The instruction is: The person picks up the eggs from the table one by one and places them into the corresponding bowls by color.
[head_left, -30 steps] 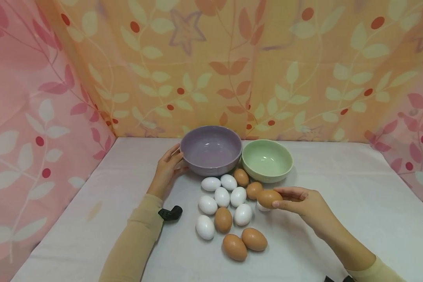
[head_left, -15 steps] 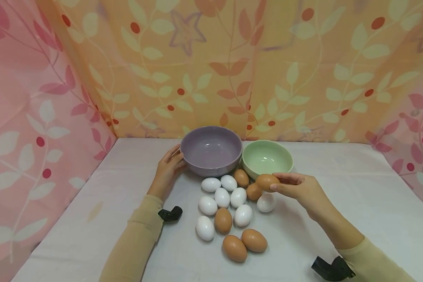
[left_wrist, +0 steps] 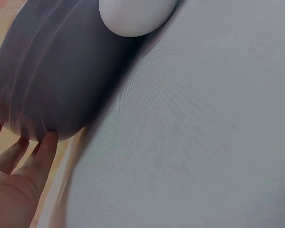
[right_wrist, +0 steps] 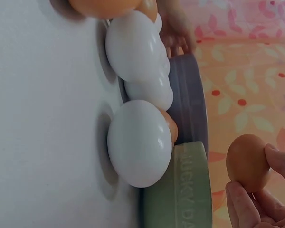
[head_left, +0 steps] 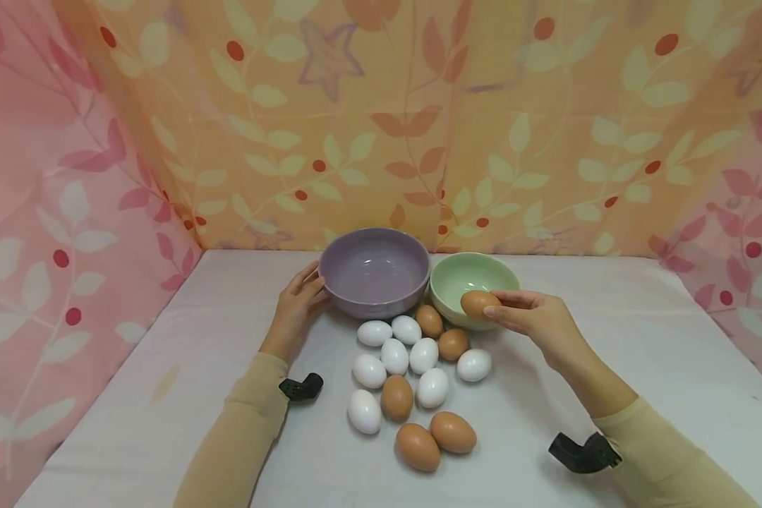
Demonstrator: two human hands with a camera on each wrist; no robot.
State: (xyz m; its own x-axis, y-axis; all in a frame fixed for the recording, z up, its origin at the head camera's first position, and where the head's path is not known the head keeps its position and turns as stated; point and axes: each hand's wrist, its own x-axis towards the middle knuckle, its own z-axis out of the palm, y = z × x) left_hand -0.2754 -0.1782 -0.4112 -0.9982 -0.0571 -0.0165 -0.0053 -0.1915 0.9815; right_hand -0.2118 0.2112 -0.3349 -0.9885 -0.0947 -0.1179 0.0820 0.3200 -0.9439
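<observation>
On my left, pink leaf-patterned cloth (head_left: 70,212) hangs beside the white surface (head_left: 133,395). My left sleeve (head_left: 235,430) has a black device (head_left: 301,387) by its cuff. My left hand (head_left: 295,307) reaches the purple bowl (head_left: 375,275), its fingers (left_wrist: 46,149) extended and a little spread, tips resting against the outer wall. In front of the bowl lie eight white eggs (head_left: 395,356) and five brown eggs (head_left: 396,398) in a loose cluster, two brown ones together nearest me. Just beside the purple bowl, to its right, stands the green bowl (head_left: 449,279), with raised lettering on its side. I hold another brown egg (head_left: 480,304) off the surface near the green bowl's front rim; I can't tell whether it is over the opening. My right hand (head_left: 542,321) pinches it between thumb and fingertips, parted only as wide as the egg. A second black device (head_left: 585,453) sits at my right sleeve (head_left: 660,444).
</observation>
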